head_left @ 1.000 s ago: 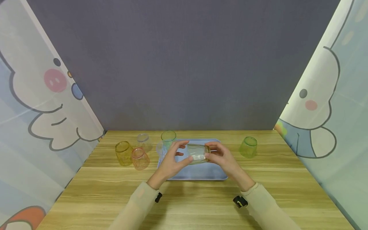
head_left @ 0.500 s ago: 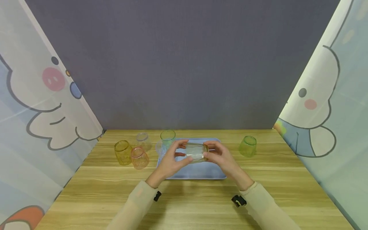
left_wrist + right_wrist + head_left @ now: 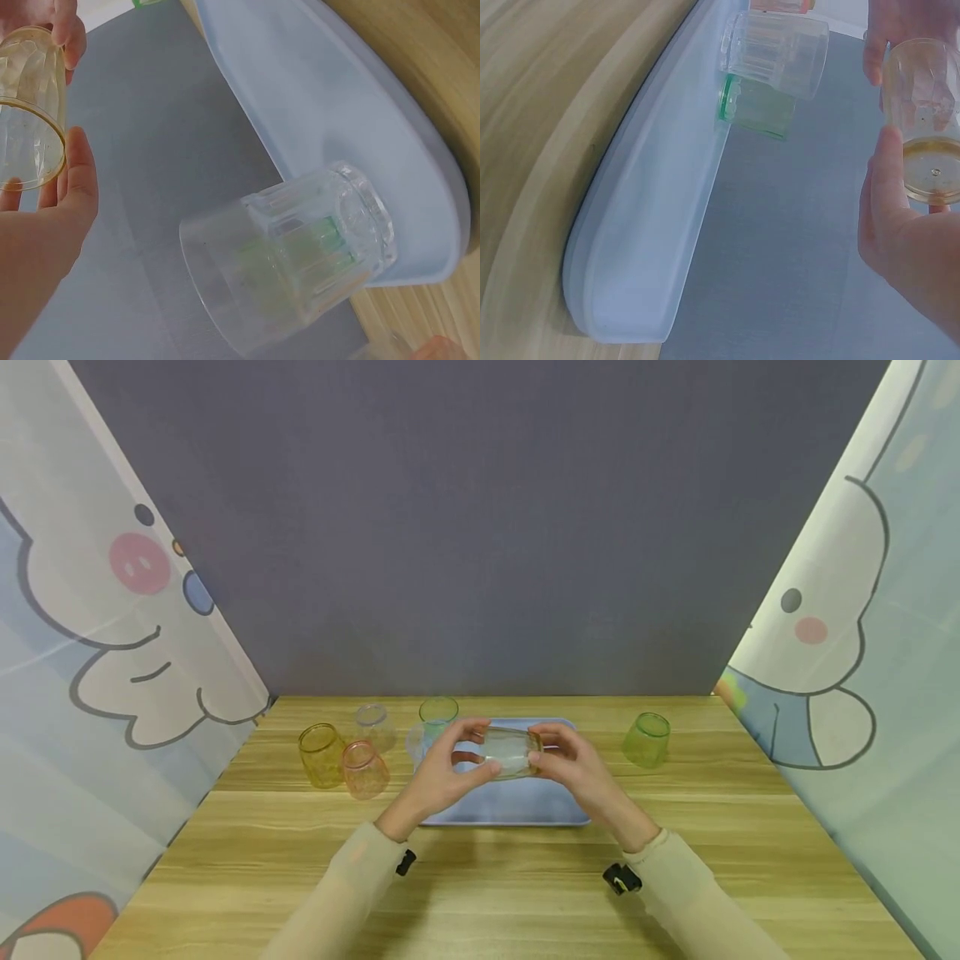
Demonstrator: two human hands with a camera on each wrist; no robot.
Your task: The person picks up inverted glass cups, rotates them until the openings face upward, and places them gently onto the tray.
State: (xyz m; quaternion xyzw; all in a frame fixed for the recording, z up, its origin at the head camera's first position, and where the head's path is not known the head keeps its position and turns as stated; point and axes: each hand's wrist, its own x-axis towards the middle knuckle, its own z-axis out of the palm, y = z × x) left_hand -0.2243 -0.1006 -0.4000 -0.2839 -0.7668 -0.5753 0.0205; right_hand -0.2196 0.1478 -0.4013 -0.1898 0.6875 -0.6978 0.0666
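A faintly amber drinking glass (image 3: pixel 510 752) lies on its side in the air over the blue tray (image 3: pixel 510 810), between both hands. My left hand (image 3: pixel 442 772) holds its open rim, with the thumb below and the fingers above. At the base end, my right hand (image 3: pixel 573 768) grips the glass with thumb and fingers. The left wrist view shows the rim (image 3: pixel 56 139) toward the left fingers. In the right wrist view the thicker base (image 3: pixel 934 172) sits by the right fingers. A clear fluted glass (image 3: pixel 292 255) stands upright on the tray, partly hidden behind my left hand in the head view.
A pale green glass (image 3: pixel 438 708) stands at the tray's back left corner. Left of the tray are a yellow glass (image 3: pixel 321 758), a pink glass (image 3: pixel 365 772) and a pale purple glass (image 3: pixel 375 727). A green glass (image 3: pixel 647 742) stands on the right of the wooden table (image 3: pixel 510 893).
Both hands have risen slightly with the amber glass and shifted a little left. The glass stays sideways between them. The other glasses and the tray stay in place.
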